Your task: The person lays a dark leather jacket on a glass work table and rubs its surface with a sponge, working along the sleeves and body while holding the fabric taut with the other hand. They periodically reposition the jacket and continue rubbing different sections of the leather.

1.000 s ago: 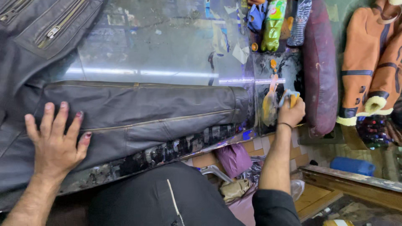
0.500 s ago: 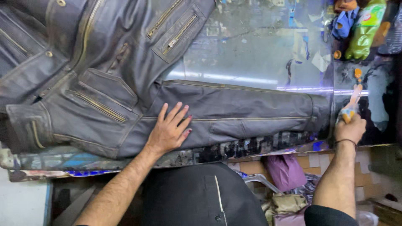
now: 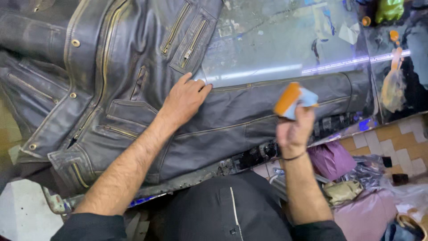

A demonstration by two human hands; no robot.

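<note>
**Two hands at a leather jacket on a glass counter**

One view only, from the head camera looking down. A dark grey leather jacket [image 3: 133, 89] with brass zippers lies spread over the upper left and the middle of the frame, and its sleeve [image 3: 276, 107] stretches to the right along the near edge of the counter. The left hand [image 3: 185, 98] rests flat on the jacket in the middle of the frame, palm down, fingers a little apart, just where the sleeve joins the body; it seems to hold the leather in place. The right hand [image 3: 294, 129] is lifted above the sleeve, right of centre, and its fingers are closed around a small orange and pale blue sponge [image 3: 295, 99]. The sponge is blurred, and I cannot tell if it touches the leather or is just over it.

My judgement: the step in hand is rubbing or treating the sleeve with the sponge, while the other hand keeps the jacket steady. The next move calls for bringing the sponge down on the sleeve and passing it along with even pressure, with the left hand firm so the leather does not slide.

The surface is a glass counter top [image 3: 276, 44], scratched and stained, with a bright light strip reflected across it. At the upper right stand a green bottle [image 3: 388, 10] and some small orange things. At the lower right, below the counter, a tiled floor [image 3: 401, 143] shows, with purple bags [image 3: 332, 158] and crumpled plastic.
</note>
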